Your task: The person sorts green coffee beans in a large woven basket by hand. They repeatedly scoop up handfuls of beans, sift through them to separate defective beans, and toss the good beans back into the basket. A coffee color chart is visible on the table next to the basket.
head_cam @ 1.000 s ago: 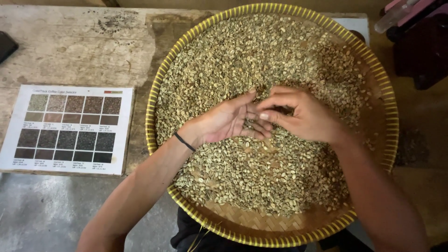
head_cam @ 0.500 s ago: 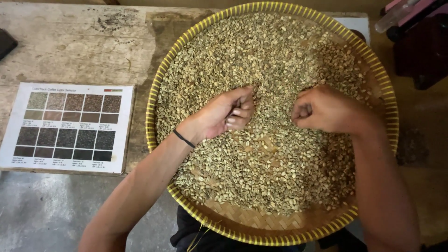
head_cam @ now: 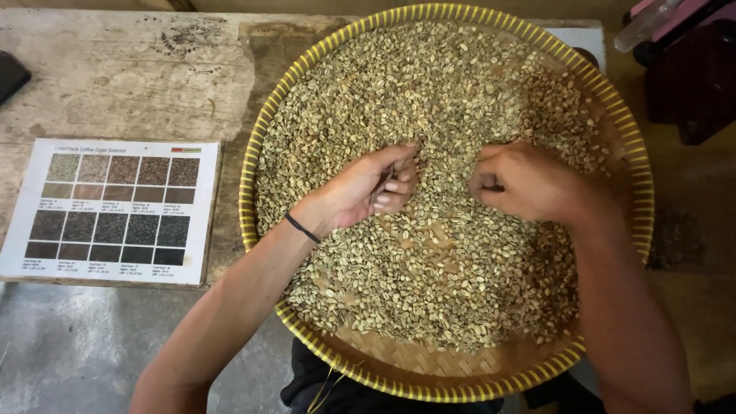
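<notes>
Your two hands rest in the middle of a wide woven tray (head_cam: 253, 165), its yellow rim filling the centre and right of the frame and overhanging the bench (head_cam: 115, 69) toward you. The left hand (head_cam: 366, 188) lies on its side at centre frame, fingers curled and the thumb pressed against them, pinching what looks like a few pale green beans (head_cam: 429, 84). The right hand (head_cam: 529, 182) sits just to its right, knuckles up, closed into a loose fist over the beans; what it grips, if anything, is hidden. A narrow gap of beans separates the two hands, and neither is clearly nearer to it.

The beans lie all around and under your hands, thickest toward the upper part of the tray and thinning toward the lower edge, where bare woven bottom (head_cam: 429, 360) shows. The tray is round, so it has no long axis. A dark band (head_cam: 302, 228) circles your left wrist.

At left of the frame, flat on the bench and well apart from the tray, lies a printed colour chart (head_cam: 115, 211) with rows of brown and grey swatches.
</notes>
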